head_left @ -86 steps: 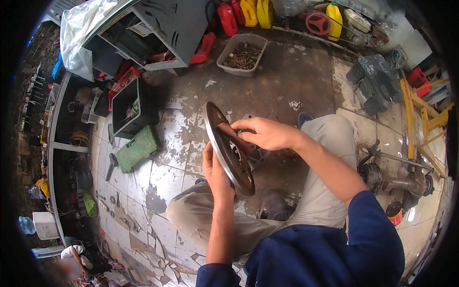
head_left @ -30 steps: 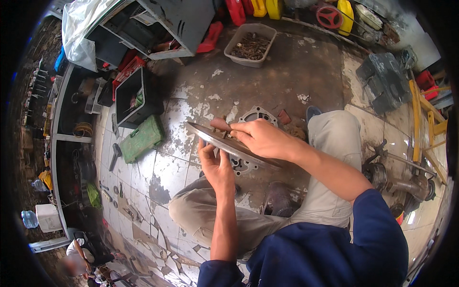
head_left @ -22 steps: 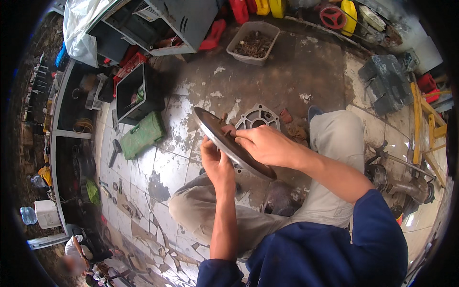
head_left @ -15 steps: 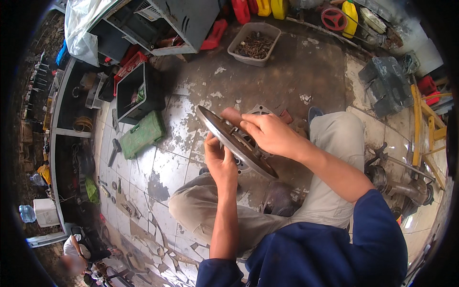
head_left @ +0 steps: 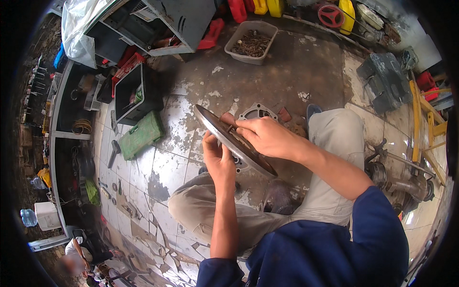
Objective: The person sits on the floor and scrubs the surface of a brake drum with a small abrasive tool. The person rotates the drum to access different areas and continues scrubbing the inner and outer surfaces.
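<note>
Two bare hands at work on one round metal disc (head_left: 243, 152), head view. Held up off the floor, just past the bent knees, tilted, dark worn face toward the upper right, brighter rim toward the lower left. Left hand (head_left: 218, 160): fingers and thumb closed on the lower-left rim from beneath. Right hand (head_left: 265, 136): over the dark face, narrow pinch of thumb and fingers on a reddish-brown scrap (head_left: 227, 117). Exact contact of scrap and face partly hidden by the fingers; cannot tell how firmly pressed.

On the floor beyond the disc, partly covered by it: a pierced metal casting (head_left: 258, 111), with another reddish piece (head_left: 284, 114) just beside it. Farther up, a pale plastic tub (head_left: 249, 59) with many rusty bolts (head_left: 252, 44) inside. To the left, on worn white tile, a green case (head_left: 141, 135) near a black crate (head_left: 158, 103), and a dark hammer (head_left: 114, 154) beside the case. To the right, a dark toolbox (head_left: 386, 83), a yellow frame (head_left: 415, 122) and a heavy metal shaft assembly (head_left: 406, 185) lying on the tiles. At lower left, well apart, another person (head_left: 76, 249), bent low, and broken tile pieces (head_left: 167, 260) across the floor.
</note>
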Demonstrator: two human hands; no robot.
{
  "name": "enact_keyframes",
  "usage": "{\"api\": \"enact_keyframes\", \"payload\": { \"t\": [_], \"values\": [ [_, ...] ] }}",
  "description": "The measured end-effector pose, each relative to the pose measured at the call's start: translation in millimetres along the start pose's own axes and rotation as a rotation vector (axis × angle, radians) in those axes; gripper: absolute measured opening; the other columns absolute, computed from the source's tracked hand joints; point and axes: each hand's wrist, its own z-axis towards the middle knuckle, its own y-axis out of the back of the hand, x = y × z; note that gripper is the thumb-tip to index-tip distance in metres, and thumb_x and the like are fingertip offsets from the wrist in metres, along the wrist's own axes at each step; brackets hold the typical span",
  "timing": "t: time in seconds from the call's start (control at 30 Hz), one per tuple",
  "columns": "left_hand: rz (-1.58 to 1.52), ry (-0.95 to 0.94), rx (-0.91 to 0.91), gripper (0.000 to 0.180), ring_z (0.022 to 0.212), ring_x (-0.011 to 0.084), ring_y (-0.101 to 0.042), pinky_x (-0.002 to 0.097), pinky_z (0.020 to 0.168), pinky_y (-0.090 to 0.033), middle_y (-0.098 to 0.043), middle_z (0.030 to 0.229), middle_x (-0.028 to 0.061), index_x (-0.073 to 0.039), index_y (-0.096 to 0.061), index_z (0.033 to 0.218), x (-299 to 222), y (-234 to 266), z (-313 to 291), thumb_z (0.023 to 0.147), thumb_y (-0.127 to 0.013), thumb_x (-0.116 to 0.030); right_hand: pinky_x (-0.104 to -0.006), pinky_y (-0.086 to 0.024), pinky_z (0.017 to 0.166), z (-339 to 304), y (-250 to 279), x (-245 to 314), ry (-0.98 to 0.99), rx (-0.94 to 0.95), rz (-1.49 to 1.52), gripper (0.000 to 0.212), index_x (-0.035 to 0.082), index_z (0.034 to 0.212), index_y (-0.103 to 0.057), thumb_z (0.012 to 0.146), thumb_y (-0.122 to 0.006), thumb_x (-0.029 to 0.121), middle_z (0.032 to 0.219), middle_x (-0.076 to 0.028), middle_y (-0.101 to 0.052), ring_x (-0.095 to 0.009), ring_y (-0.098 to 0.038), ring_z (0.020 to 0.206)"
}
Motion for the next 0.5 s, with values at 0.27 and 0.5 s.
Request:
{"api": "enact_keyframes", "payload": {
  "t": [0.27, 0.5],
  "values": [
    [0.033, -0.020, 0.026, 0.026, 0.124, 0.0180, -0.053, 0.0322, 0.104, -0.043, -0.047, 0.140, 0.0114, 0.003, -0.049, 0.124, 1.2, 0.7, 1.7, 0.099, -0.056, -0.001, -0.0385, -0.055, 0.078, 2.1, -3.6, -1.6, -0.054, -0.040, -0.006, 0.030, -0.004, 0.123, -0.061, 0.099, -0.053, 0.011, 0.102, -0.024, -0.070, -0.034, -0.071, 0.095],
    [0.032, -0.004, 0.027, 0.026, 0.124, 0.0187, -0.053, 0.0323, 0.104, -0.043, -0.047, 0.141, 0.0122, 0.003, -0.048, 0.123, 1.7, -0.9, 1.4, 0.099, -0.055, 0.000, -0.0375, -0.055, 0.077, 1.6, -7.0, -7.1, 0.058, -0.149, 0.032, 0.029, -0.003, 0.123, -0.062, 0.099, -0.054, 0.010, 0.100, -0.024, -0.070, -0.034, -0.071, 0.094]
  ]
}}
